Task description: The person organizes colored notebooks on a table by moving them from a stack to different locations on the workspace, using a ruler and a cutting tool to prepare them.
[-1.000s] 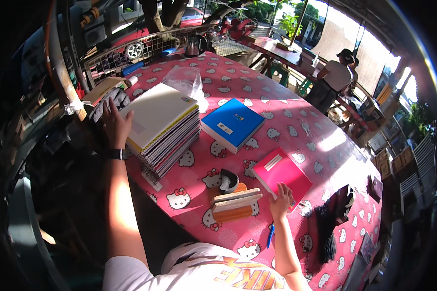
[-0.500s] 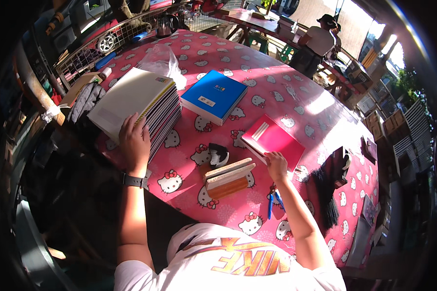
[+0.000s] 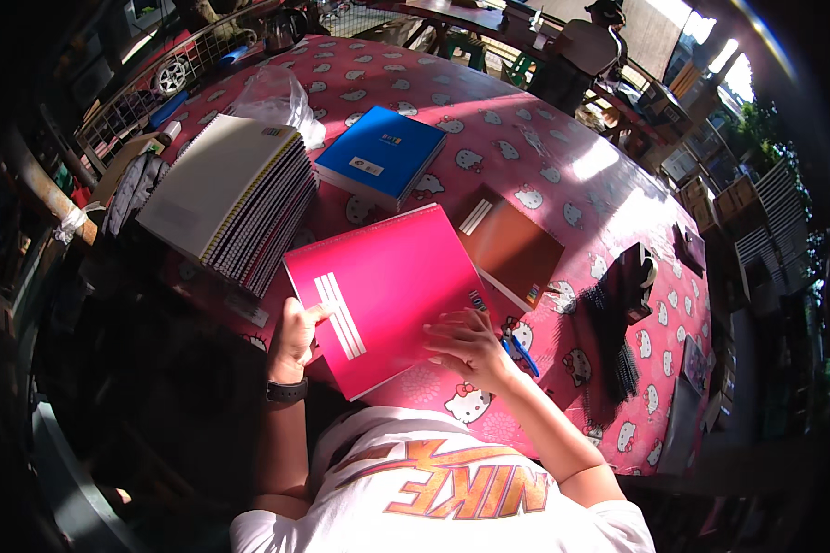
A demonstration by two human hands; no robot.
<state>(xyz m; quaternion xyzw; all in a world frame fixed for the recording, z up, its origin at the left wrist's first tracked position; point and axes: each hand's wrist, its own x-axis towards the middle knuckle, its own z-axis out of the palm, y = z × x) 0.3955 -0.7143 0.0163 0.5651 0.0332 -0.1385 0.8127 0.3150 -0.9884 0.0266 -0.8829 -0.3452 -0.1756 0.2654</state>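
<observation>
A bright pink notebook (image 3: 401,286) with white label lines is raised in front of my body, above the near part of the table. My left hand (image 3: 297,339) grips its left edge, thumb on the cover and fingers underneath. Fingers stretched out, my right hand (image 3: 475,348) lies on the cover's lower right corner. Beyond it, a brown notebook (image 3: 516,247) rests on the table. A blue notebook stack (image 3: 383,147) sits at the far side. To the left stands a tall pile of spiral notebooks (image 3: 226,189) with a cream cover on top.
Blue-handled pliers (image 3: 523,355) lie beside my right wrist. Further right are a black bristly object (image 3: 613,346) and a dark holder (image 3: 638,286). A clear plastic bag (image 3: 281,101) lies behind the spiral pile. A person (image 3: 586,55) is at a far table.
The pink notebook has come up from the right toward my body, baring the brown one. My left hand has left the spiral pile and grips it. The wooden blocks are now hidden.
</observation>
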